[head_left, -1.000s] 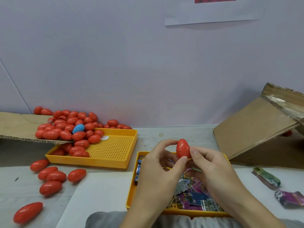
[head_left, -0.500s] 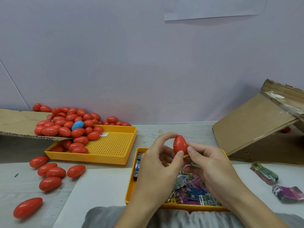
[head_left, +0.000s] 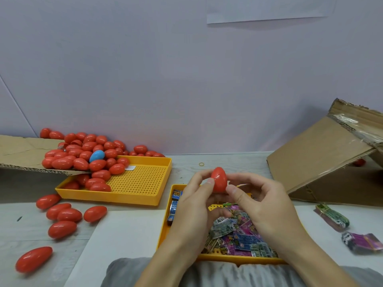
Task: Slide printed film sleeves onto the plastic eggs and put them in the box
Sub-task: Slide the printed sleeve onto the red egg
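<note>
Red plastic egg (head_left: 219, 180): tipped upright since earlier frames, centre frame.
Left hand (head_left: 193, 206) and right hand (head_left: 262, 206) fingertips pinch it bare; sleeving not begun.

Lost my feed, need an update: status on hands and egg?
Left hand and right hand both pinching one red egg. No sleeve on it yet. Sleeves in tray below. Nothing in the way.
</note>
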Motion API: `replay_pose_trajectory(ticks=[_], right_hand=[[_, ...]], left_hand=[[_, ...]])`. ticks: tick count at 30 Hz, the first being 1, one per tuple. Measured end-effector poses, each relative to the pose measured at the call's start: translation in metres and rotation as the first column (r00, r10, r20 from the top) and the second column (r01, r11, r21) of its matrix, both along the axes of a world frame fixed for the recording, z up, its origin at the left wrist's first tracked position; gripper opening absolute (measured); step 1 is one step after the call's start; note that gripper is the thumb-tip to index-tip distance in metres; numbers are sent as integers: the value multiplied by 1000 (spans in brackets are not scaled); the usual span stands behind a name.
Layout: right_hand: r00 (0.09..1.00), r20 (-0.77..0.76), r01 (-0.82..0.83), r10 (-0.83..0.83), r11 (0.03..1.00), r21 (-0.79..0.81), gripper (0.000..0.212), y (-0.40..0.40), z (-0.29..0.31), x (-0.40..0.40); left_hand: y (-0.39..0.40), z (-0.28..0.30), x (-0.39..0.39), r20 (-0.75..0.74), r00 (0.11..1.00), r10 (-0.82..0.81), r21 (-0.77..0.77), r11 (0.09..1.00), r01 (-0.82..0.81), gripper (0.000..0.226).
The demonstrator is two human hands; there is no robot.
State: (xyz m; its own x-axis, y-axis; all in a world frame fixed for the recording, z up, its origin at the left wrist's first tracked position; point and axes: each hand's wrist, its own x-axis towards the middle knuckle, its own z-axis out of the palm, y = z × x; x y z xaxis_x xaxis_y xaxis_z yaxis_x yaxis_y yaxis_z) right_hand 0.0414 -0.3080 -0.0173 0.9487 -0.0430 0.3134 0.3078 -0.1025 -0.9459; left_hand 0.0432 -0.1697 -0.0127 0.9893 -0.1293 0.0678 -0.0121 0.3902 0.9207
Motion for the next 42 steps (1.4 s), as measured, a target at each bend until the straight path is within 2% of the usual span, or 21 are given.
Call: replay_pose_trajectory(ticks=[11, 15, 23, 28, 31, 33, 36, 39, 42], right_hand=[[991, 81, 115, -106, 987, -109, 22, 3, 0, -2], [991, 121, 72, -57, 989, -129, 29, 2, 0, -3], [979, 204, 59, -30, 989, -138, 33, 2, -2, -1], [979, 198, 75, -39, 981, -176, 31, 2, -3, 0], [987, 159, 65, -32, 976, -208, 29, 1, -4, 1], [994, 108, 46, -23, 975, -217, 28, 0, -6, 1], [992, 92, 103, -82, 960, -260, 24, -3, -9, 3], [971, 172, 224, -167, 885, -408, 18, -8, -7, 3], [987, 153, 132, -48, 786, -604, 9, -7, -7, -1]], left_hand=[[-2, -1, 2, -53, 997, -63, -102, 993, 57, 22], [-1, -1, 4, -93, 994, -51, -137, 990, 38, 29], [2, 1, 2, -132, 976, -171, -239, 961, 136, 36], [3, 2, 3, -117, 974, -193, -277, 948, 154, 31], [4, 1, 3, -115, 974, -196, -230, 959, 166, 31], [3, 0, 4, -139, 979, -148, -191, 974, 121, 30], [3, -2, 7, -173, 982, 74, -147, 984, -100, 16], [8, -6, 13, -143, 938, 315, -85, 941, -329, 11], [15, -10, 18, -96, 911, 402, -43, 912, -407, 17]])
